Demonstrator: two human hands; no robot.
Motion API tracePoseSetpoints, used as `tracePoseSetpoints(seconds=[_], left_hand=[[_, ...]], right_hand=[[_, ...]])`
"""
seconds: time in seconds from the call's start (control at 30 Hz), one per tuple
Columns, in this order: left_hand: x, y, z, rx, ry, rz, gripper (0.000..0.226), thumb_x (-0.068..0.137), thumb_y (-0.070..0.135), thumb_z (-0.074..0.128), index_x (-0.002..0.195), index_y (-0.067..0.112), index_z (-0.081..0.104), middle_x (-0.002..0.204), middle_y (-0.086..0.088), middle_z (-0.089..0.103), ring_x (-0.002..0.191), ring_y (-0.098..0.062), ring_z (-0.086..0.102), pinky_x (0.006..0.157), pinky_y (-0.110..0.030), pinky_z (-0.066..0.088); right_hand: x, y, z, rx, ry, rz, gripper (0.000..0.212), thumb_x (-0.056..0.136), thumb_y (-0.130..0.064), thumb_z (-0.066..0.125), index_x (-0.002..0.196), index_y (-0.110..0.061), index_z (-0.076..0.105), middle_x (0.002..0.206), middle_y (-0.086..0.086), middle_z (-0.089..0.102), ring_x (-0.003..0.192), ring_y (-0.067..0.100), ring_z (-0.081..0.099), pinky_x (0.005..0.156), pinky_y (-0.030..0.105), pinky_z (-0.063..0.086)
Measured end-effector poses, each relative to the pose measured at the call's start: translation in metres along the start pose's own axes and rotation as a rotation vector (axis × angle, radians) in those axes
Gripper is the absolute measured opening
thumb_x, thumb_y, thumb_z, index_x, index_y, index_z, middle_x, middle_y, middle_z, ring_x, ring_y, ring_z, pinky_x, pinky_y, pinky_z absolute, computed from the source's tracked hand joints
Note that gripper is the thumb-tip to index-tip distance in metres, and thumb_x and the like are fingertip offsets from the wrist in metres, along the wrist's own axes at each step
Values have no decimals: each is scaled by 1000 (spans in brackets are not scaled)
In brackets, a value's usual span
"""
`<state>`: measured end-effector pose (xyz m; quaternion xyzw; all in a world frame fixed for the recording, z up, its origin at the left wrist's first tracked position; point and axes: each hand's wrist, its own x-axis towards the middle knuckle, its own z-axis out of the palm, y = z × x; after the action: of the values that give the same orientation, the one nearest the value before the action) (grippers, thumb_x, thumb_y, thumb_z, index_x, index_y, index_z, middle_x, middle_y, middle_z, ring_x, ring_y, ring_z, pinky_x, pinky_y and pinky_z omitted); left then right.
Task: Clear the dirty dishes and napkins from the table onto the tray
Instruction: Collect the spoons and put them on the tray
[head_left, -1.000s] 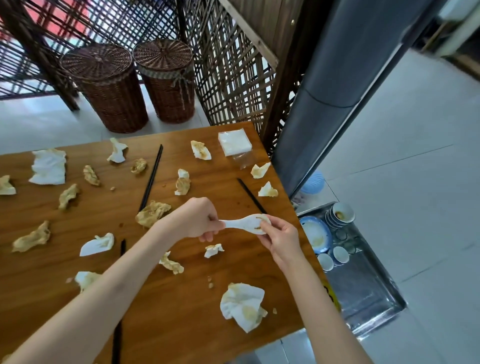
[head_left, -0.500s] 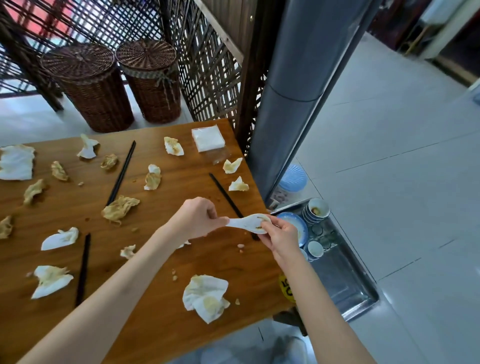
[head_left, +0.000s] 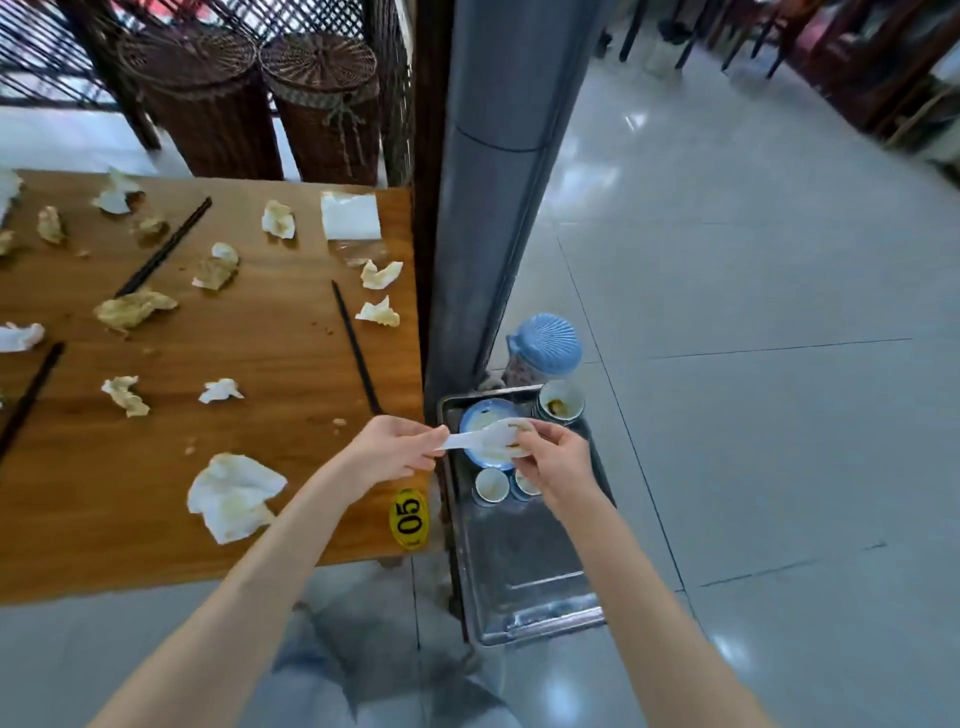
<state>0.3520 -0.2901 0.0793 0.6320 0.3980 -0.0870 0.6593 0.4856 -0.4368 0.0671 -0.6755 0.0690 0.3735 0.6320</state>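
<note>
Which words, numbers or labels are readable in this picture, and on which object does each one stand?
"05": black digits on a yellow oval tag fixed at the near edge of the wooden table, turned sideways in this view.
No other text can be read. The container with the blue lid beside the metal tray bears a printed pattern, too blurred to tell whether it holds words.
</note>
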Motion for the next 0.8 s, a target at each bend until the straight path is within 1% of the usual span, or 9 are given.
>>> tracePoseSetpoints(seconds=[0.1, 0.27, 0.33, 0.43, 0.5, 0.57, 0.63, 0.73, 0.8], left_hand=[[-3, -10, 31, -54, -4, -24, 25, 83, 38, 66, 98, 19, 63, 97, 2, 71, 90, -11, 67, 77, -22, 50], [-11, -30, 67, -92, -23, -79, 26, 80, 35, 70, 100, 19, 63, 96, 2, 71, 91, -12, 67, 88, -29, 51], [-15, -35, 80, -47, -2, -105, 21, 80, 34, 70, 95, 21, 63, 96, 2, 70, 90, -12, 67, 87, -29, 51], [-17, -44, 96, -22, 41, -123, 19, 80, 34, 71, 92, 22, 63, 95, 2, 69, 87, -10, 66, 82, -26, 53], [-15, -53, 105, -35, 67, -129, 19, 80, 33, 71, 93, 21, 64, 94, 2, 70, 86, -10, 67, 83, -27, 53], [-11, -62, 114, -54, 96, -141, 18, 80, 32, 71, 93, 21, 65, 94, 2, 70, 87, -10, 67, 84, -28, 53], [-3, -73, 126, -58, 110, -151, 22, 80, 32, 72, 96, 20, 66, 93, 0, 70, 88, -11, 67, 85, -29, 53], [15, -89, 145, -79, 153, -179, 21, 79, 32, 73, 95, 19, 68, 91, -4, 72, 87, -13, 68, 85, -31, 54], [33, -101, 157, -90, 185, -203, 20, 79, 31, 73, 94, 18, 69, 92, -3, 71, 86, -13, 68, 79, -28, 53]], right_hand=[[-4, 8, -32, -21, 3, 24, 26, 85, 2, 63, 110, 8, 60, 99, 18, 64, 86, 25, 61, 73, 32, 53], [-19, 27, -69, 17, 24, 64, 17, 84, 3, 64, 101, 3, 65, 93, 14, 67, 83, 22, 65, 75, 30, 55], [-25, 38, -78, 31, 79, 84, 13, 84, 1, 65, 97, -1, 66, 95, 13, 68, 87, 22, 66, 76, 31, 56], [-27, 56, -92, 31, 134, 130, 23, 83, 1, 66, 106, 2, 65, 103, 15, 67, 96, 27, 65, 82, 35, 55], [-23, 66, -101, 29, 146, 158, 30, 81, 2, 68, 110, 3, 62, 106, 16, 65, 96, 27, 65, 79, 34, 55], [-17, 76, -111, 14, 167, 189, 31, 80, 4, 69, 109, 2, 58, 104, 15, 63, 90, 25, 64, 72, 32, 55], [-6, 87, -121, -27, 187, 218, 28, 79, 5, 68, 105, 0, 57, 101, 15, 62, 87, 24, 64, 69, 31, 54], [19, 103, -136, -150, 193, 256, 18, 79, 3, 68, 95, -2, 61, 100, 18, 66, 86, 27, 65, 70, 32, 55], [41, 114, -145, -234, 200, 277, 15, 78, 2, 68, 90, -4, 63, 97, 17, 67, 85, 25, 66, 66, 30, 55]])
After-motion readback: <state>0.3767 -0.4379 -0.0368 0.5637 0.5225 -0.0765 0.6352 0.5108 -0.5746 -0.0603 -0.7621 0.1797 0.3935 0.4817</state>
